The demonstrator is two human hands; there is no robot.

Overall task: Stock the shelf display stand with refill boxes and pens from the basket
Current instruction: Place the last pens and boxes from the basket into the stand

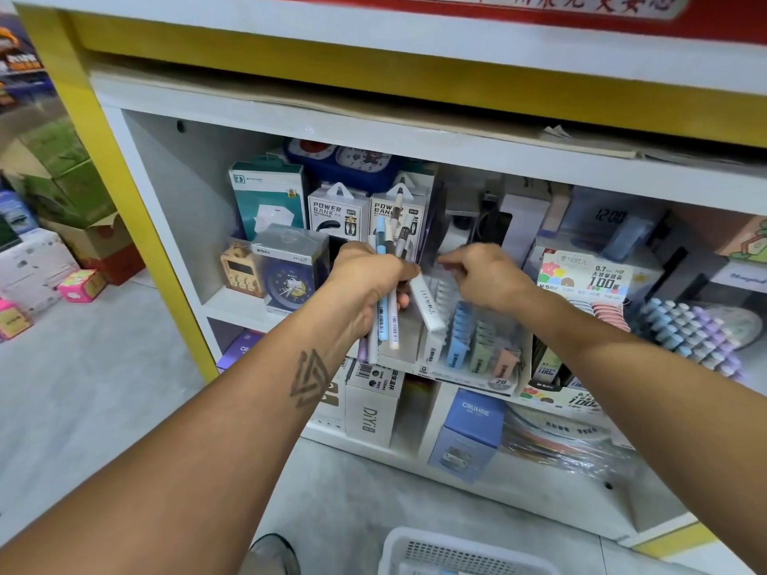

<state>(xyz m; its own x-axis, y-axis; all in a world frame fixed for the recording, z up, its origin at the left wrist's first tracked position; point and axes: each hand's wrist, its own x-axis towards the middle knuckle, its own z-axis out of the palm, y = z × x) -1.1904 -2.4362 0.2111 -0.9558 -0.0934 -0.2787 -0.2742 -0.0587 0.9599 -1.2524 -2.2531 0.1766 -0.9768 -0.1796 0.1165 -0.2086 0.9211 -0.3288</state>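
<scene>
Your left hand is closed around a bundle of pens, held upright before the display stand at the shelf's front edge. Your right hand hovers over the stand's rear rows, fingers curled; whether it grips anything, you cannot tell. The white basket sits on the floor below

Display stand at shelf front edge; power bank boxes behind it; clock left; basket on floor, before shelf.
</scene>
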